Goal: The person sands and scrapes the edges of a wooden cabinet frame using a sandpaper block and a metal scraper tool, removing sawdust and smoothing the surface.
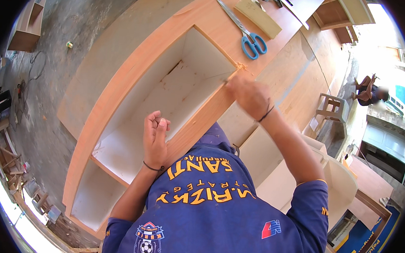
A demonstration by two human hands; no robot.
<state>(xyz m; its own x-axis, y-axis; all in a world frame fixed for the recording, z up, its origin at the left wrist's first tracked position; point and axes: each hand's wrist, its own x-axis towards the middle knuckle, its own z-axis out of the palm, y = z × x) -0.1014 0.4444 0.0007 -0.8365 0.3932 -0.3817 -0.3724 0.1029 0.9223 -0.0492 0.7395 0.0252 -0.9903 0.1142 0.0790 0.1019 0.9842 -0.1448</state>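
A long wooden cabinet (85, 134) with a white-lined inside lies in front of me, its near edge against my body. My left hand (155, 140) hangs over the near edge by the opening, its fingers curled in and seemingly holding nothing. My right hand (249, 96) is closed at the right part of that edge and smeared by motion. A small dark tip shows by its fingers; what it grips I cannot make out. Curled wood shavings (241, 67) sit at the cabinet's corner, just beyond the right hand.
Blue-handled scissors (253, 45) and a yellowish block (258, 18) lie on the wooden surface beyond the corner. A stool (333, 107) stands to the right, with a crouching person (369, 91) farther off. Pale cabinet parts (269, 164) are beside me. Scrap wood (15, 160) lies at far left.
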